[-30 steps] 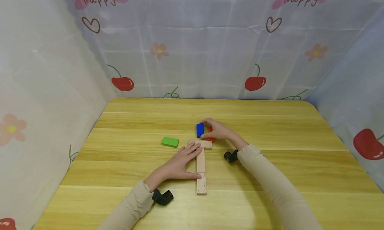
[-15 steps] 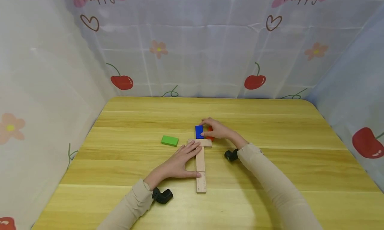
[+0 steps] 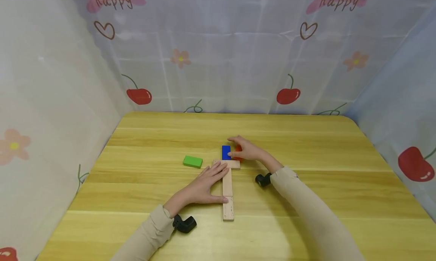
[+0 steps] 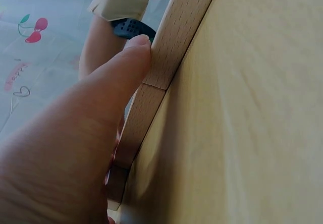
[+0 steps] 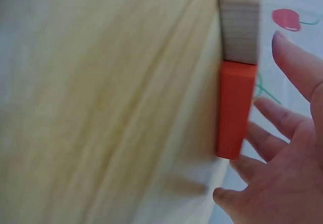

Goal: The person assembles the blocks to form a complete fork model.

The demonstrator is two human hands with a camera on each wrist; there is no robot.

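In the head view, a plain wooden block (image 3: 235, 164) lies crosswise above two more plain blocks, an upper one (image 3: 227, 182) and a lower one (image 3: 228, 212), placed end to end. A blue block (image 3: 225, 152) stands at the crosswise block's far side, with a red block (image 3: 238, 155) at its right, partly hidden. My left hand (image 3: 201, 186) rests spread over the plain blocks, its thumb against the lower one. My right hand (image 3: 250, 149) hovers over the red block, thumb tip at the blue block's edge, index finger clear of it. In the right wrist view its fingers are spread.
A green block (image 3: 192, 162) lies apart, left of the plain blocks. The wooden table (image 3: 306, 140) extends all around, with a printed curtain (image 3: 218, 64) behind and at both sides. A black wrist camera (image 3: 185, 224) sits on the left wrist, another (image 3: 263, 180) on the right.
The blue block has come nearer and now meets the crosswise plain block. My right index finger has lifted off its far end. The left hand stays in place.
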